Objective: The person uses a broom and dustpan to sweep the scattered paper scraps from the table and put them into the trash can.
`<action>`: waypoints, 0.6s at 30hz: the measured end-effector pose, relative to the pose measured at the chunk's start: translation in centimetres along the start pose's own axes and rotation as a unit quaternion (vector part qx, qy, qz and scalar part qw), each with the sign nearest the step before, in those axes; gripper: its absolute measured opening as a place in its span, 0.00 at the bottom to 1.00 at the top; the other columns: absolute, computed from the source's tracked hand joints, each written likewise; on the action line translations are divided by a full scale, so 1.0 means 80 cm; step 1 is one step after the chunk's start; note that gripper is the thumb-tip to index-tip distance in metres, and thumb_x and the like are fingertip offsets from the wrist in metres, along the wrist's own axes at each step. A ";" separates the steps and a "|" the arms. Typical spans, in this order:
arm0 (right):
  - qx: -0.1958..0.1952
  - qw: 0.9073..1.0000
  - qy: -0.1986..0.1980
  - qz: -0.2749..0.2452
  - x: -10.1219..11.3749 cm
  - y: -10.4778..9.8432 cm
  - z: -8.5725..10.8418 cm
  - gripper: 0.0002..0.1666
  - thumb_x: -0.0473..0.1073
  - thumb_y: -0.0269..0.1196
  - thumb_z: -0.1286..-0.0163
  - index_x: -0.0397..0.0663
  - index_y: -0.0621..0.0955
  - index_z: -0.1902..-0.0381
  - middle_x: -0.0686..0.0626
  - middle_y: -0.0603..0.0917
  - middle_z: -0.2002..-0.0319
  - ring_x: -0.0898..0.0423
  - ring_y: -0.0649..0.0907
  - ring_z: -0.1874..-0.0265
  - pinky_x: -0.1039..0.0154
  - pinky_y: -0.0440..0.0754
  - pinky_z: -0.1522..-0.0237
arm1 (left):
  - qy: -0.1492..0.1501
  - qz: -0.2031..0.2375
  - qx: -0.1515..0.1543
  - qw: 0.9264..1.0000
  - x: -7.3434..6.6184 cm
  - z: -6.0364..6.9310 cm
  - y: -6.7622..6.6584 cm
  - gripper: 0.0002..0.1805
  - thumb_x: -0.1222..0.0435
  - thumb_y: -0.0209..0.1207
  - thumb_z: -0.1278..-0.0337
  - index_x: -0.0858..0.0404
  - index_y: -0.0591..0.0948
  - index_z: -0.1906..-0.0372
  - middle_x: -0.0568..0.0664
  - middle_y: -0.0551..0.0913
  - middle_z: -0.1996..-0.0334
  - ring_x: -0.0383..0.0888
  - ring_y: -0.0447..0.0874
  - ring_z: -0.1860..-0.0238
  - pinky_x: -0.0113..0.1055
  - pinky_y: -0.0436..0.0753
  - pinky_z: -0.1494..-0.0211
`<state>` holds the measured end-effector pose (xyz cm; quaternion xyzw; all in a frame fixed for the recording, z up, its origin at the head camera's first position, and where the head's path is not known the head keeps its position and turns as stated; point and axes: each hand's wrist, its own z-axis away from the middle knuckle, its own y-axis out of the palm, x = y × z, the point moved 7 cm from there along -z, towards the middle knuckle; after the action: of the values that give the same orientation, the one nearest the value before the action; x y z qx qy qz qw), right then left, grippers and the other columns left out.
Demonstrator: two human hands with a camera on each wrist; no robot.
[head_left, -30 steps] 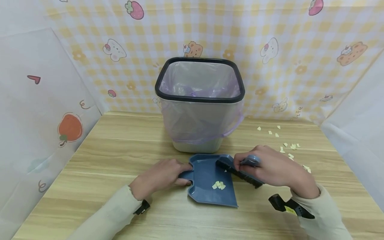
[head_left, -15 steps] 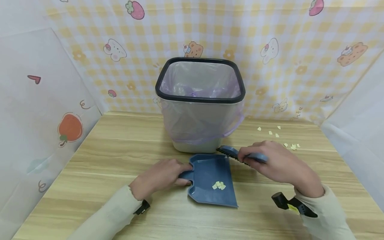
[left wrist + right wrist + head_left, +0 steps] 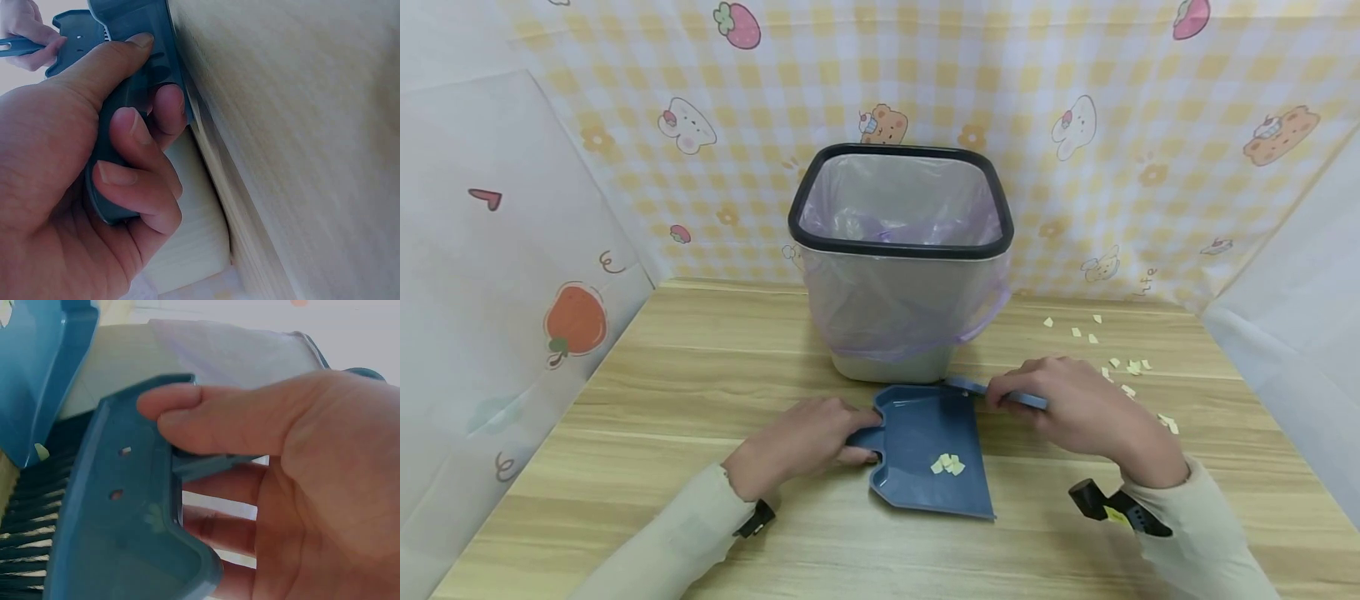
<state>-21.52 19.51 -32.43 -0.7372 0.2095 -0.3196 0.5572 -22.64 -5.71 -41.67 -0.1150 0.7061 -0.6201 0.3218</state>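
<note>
1. A pale wood-grain table (image 3: 700, 367) fills the foreground.
2. Nearest, the left hand (image 3: 805, 439) has its fingers curled round the handle of the blue dustpan (image 3: 921, 425), which rests on the table carrying a small cluster of pale scraps (image 3: 948, 463).
3. The right hand (image 3: 1086, 412) grips the blue brush (image 3: 134, 528) firmly between thumb and fingers, its dark bristles at the pan's far right corner, beside a single pale bit (image 3: 41, 452).
4. Off to the right, loose pieces (image 3: 1133, 367) lie scattered.
5. Just beyond the dustpan stands an upright black-rimmed bin (image 3: 910, 249), lined with a purple-tinted bag (image 3: 872, 354).
6. Farthest, a yellow-checked cartoon curtain (image 3: 1120, 58) hangs.
</note>
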 end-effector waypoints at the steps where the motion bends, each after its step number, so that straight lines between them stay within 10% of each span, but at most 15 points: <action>1: 0.005 1.000 -0.001 -0.005 0.000 0.001 0.000 0.18 0.34 0.72 0.27 0.70 0.89 0.57 0.68 0.86 0.63 0.65 0.83 0.65 0.56 0.82 0.66 | 0.000 -0.001 -0.001 1.000 0.000 0.000 0.000 0.16 0.49 0.67 0.22 0.57 0.87 0.47 0.38 0.83 0.69 0.33 0.77 0.71 0.37 0.81 0.63; 11: 0.000 0.993 -0.067 -0.099 0.013 -0.014 0.004 0.19 0.30 0.70 0.26 0.66 0.89 0.57 0.70 0.85 0.63 0.70 0.80 0.68 0.63 0.82 0.65 | 0.008 -0.002 -0.009 1.000 -0.002 0.002 -0.003 0.15 0.50 0.67 0.22 0.57 0.86 0.48 0.38 0.82 0.69 0.34 0.77 0.71 0.38 0.82 0.62; 18: -0.019 0.999 -0.019 -0.043 0.002 -0.018 0.007 0.20 0.31 0.70 0.26 0.70 0.89 0.57 0.72 0.83 0.65 0.70 0.79 0.69 0.62 0.79 0.68 | 0.005 -0.003 -0.007 1.000 -0.002 0.002 -0.002 0.16 0.51 0.68 0.22 0.59 0.87 0.46 0.40 0.85 0.67 0.34 0.76 0.71 0.37 0.81 0.63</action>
<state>-21.07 20.19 -31.10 -0.7618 0.1731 -0.3250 0.5330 -22.45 -5.79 -41.47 -0.1166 0.7120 -0.6164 0.3154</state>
